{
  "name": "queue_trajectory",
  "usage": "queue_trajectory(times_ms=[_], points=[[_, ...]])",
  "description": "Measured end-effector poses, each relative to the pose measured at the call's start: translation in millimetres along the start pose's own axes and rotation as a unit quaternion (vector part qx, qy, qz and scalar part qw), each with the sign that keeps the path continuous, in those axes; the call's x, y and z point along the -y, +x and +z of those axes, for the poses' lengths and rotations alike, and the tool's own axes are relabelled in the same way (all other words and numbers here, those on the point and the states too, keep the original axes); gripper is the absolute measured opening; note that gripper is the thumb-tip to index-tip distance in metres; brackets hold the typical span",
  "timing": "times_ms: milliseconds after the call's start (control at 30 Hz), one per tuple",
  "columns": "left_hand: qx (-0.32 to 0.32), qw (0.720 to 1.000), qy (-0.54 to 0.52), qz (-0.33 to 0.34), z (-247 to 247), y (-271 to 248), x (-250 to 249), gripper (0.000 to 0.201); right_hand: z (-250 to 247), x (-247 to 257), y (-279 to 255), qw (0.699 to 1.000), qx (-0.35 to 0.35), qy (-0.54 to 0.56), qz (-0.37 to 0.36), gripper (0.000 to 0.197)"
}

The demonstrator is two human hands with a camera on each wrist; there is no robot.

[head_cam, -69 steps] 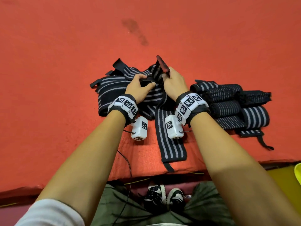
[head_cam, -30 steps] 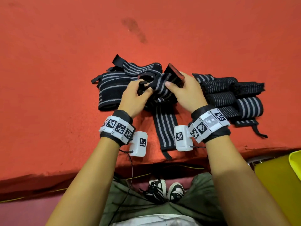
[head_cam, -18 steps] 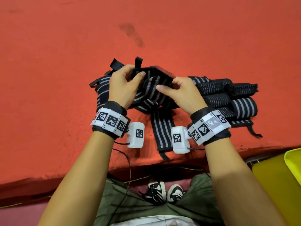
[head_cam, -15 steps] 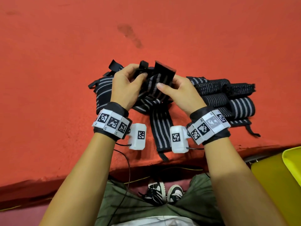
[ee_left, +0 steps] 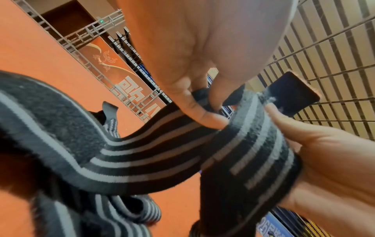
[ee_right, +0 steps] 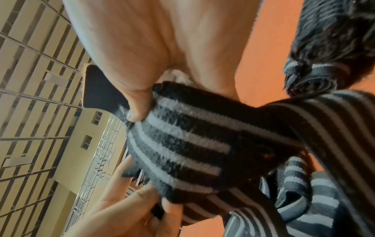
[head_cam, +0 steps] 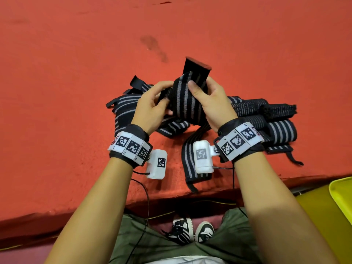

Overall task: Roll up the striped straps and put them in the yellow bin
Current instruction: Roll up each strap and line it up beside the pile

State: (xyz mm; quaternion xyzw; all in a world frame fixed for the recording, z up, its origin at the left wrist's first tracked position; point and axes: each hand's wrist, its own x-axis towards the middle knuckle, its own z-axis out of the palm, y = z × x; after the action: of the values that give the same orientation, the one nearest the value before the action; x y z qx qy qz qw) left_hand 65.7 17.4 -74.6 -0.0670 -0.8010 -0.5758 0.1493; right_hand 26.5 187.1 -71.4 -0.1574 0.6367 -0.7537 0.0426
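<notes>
A black strap with grey stripes (head_cam: pixel 185 101) is held up above the red table (head_cam: pixel 76 73), partly rolled, its black end tab (head_cam: pixel 196 70) sticking up. My left hand (head_cam: pixel 152 103) pinches the roll's left side (ee_left: pixel 205 99). My right hand (head_cam: pixel 211 103) grips the right side, thumb on the stripes (ee_right: pixel 178 136). The strap's loose tail (head_cam: pixel 190 159) hangs to the table's near edge. Unrolled straps (head_cam: pixel 122 111) lie in a heap behind my left hand. The yellow bin (head_cam: pixel 341 193) shows at the right edge, below the table.
Several rolled striped straps (head_cam: pixel 266 119) lie in a cluster right of my right hand. A dark stain (head_cam: pixel 154 46) marks the cloth farther back. The table's front edge (head_cam: pixel 171 199) runs just under my wrists; my shoes (head_cam: pixel 192 229) are below.
Both hands have lifted the strap off the heap and turned it, wrapping more of it into the roll. The black tab now points up and away. The view shifted slightly.
</notes>
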Motion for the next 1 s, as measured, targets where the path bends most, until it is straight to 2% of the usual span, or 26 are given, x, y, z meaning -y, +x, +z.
queue_trajectory(times_ms=[133,267,333,433,567,633,767,800,933,1000], points=[[-0.020,0.999,-0.028,0.001,0.4,0.4,-4.8,0.049,1.9,-2.6,1.4,1.000,-0.005,0.003,0.009,0.013],[-0.086,0.993,-0.077,-0.011,3.5,3.9,-10.2,0.026,3.6,-2.2,-0.5,0.999,0.006,0.032,0.027,0.012],[-0.107,0.988,-0.109,-0.022,4.1,6.1,-13.4,0.022,3.1,-2.6,-2.0,0.998,0.025,0.039,0.042,0.020],[-0.086,0.991,-0.102,-0.025,5.7,7.0,-20.1,0.019,7.0,-2.6,-5.3,0.997,0.043,0.044,0.055,0.025],[-0.074,0.989,-0.122,-0.039,5.3,6.5,-26.1,0.018,11.3,-5.8,-5.7,0.998,0.026,0.036,0.034,0.032],[-0.074,0.987,-0.137,-0.051,6.8,4.0,-28.3,0.018,12.6,-6.9,-2.8,0.999,0.007,0.021,0.026,0.041],[-0.075,0.983,-0.157,-0.062,12.7,-1.8,-28.5,0.022,16.9,-9.0,1.7,0.999,-0.024,-0.017,0.034,0.089],[-0.077,0.981,-0.165,-0.066,14.4,-3.0,-28.5,0.022,16.1,-9.3,1.9,0.999,-0.023,-0.026,0.031,0.092],[-0.085,0.978,-0.165,-0.098,18.1,-5.6,-28.8,0.022,14.8,-5.0,-2.5,0.998,-0.037,-0.051,0.025,0.074],[-0.080,0.980,-0.154,-0.100,19.2,-7.3,-30.9,0.021,14.6,-3.0,-5.4,0.997,-0.036,-0.062,0.009,0.050]])
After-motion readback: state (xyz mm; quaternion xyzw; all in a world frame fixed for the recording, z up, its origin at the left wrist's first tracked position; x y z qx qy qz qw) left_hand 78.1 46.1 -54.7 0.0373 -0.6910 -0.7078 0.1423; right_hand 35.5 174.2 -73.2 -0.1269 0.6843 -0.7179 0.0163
